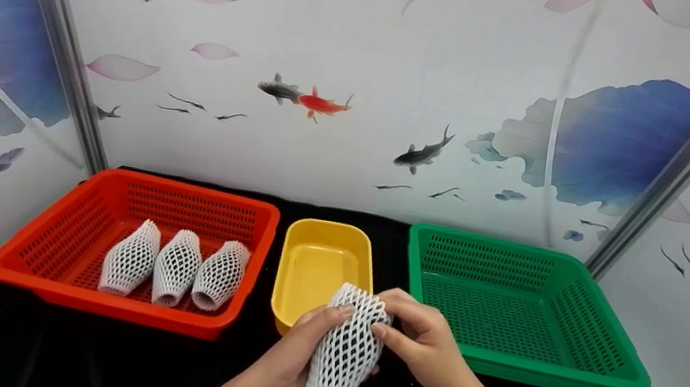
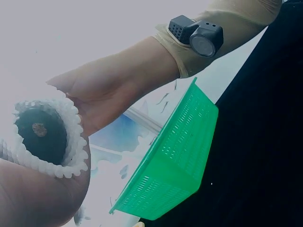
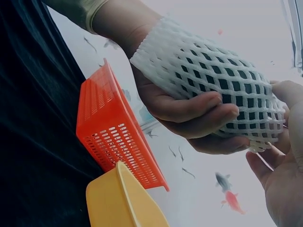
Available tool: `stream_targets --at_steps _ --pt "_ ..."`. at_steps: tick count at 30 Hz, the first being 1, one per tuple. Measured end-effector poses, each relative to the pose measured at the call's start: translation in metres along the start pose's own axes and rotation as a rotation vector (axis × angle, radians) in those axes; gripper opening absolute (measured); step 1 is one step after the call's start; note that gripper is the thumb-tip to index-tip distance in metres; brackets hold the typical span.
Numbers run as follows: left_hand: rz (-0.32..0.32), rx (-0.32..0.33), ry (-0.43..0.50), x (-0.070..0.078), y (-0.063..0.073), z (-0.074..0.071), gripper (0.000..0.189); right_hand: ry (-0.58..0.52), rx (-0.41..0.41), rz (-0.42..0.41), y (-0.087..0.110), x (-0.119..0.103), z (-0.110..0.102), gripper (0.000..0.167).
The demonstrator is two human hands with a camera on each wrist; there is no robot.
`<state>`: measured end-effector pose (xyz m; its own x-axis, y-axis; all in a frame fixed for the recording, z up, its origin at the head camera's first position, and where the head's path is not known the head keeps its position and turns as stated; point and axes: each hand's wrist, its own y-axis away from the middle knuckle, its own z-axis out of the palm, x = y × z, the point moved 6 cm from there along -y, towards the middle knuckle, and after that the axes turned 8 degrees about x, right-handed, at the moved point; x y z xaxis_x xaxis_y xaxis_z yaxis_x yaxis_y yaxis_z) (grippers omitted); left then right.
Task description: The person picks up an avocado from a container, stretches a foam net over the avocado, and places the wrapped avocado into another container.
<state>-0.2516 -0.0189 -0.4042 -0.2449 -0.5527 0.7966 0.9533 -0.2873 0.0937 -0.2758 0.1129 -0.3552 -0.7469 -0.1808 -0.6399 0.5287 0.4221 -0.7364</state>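
A white foam net sleeve (image 1: 343, 362) stands tilted in front of the yellow bin. My left hand (image 1: 288, 354) grips it from the left, thumb on its front and fingers wrapped behind. At the sleeve's upper right edge, my right hand (image 1: 428, 343) pinches the netting between thumb and fingers. Inside the sleeve sits a dark green, rounded item (image 2: 45, 135) with a brown spot on its end, seen through the opening in the left wrist view. Dark green also shows through the mesh in the right wrist view; its exact kind is unclear.
To the left, a red basket (image 1: 120, 307) contains three white foam net sleeves (image 1: 176, 267). A yellow bin (image 1: 289, 280) stands in the middle, behind my hands. At the right is a green basket (image 1: 523, 364). Printed white panels (image 1: 334, 172) enclose the black-covered table (image 1: 60, 349).
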Motion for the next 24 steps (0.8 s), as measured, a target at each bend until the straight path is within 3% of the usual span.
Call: stream_targets --at_steps 13,19,24 --pt "-0.021 0.029 -0.013 0.0005 -0.0017 -0.0005 0.051 0.028 -0.005 -0.053 0.0006 0.0003 0.0026 0.033" --pt "-0.036 0.043 -0.033 -0.0009 -0.0026 -0.0009 0.048 0.027 0.021 0.016 0.0012 0.0024 0.0013 0.026" --pt "-0.045 0.047 -0.03 -0.0023 -0.0032 0.0002 0.046 0.048 0.058 0.023 0.0012 0.0021 0.0001 0.026"
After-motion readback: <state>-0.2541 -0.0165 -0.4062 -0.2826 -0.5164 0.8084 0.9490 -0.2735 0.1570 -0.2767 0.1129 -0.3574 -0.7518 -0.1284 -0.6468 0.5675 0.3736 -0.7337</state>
